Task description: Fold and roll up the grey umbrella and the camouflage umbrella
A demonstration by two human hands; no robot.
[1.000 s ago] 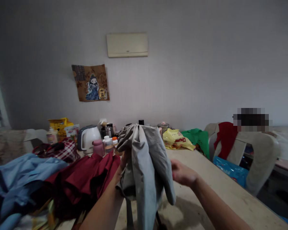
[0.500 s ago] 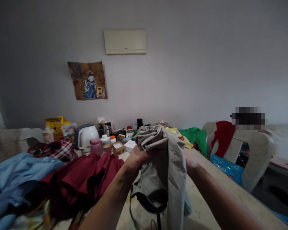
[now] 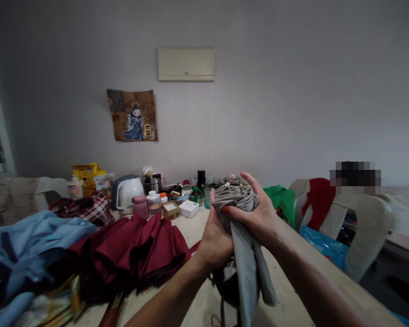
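Note:
A bunched grey cloth (image 3: 243,254), with a gathered top and long folds hanging down, is held up over the table. My left hand (image 3: 218,236) grips its left side. From the right, my right hand (image 3: 262,209) wraps round the gathered top, its thumb across the front and a finger raised behind. A dark part with a thin strap hangs below the cloth. Left of my hands lies a dark red folded fabric (image 3: 132,254), with light blue fabric (image 3: 44,240) beyond it.
On the table (image 3: 187,231) stand a white kettle (image 3: 129,193), a pink bottle (image 3: 140,207), jars and a white box (image 3: 188,208). A green bag (image 3: 281,200) and a blue packet (image 3: 323,243) lie right, near chairs. Part of a person's head shows behind them.
My hands have come closer together round the cloth, which is now more tightly bunched. My right hand has moved into plain sight at its top. The view has shifted slightly.

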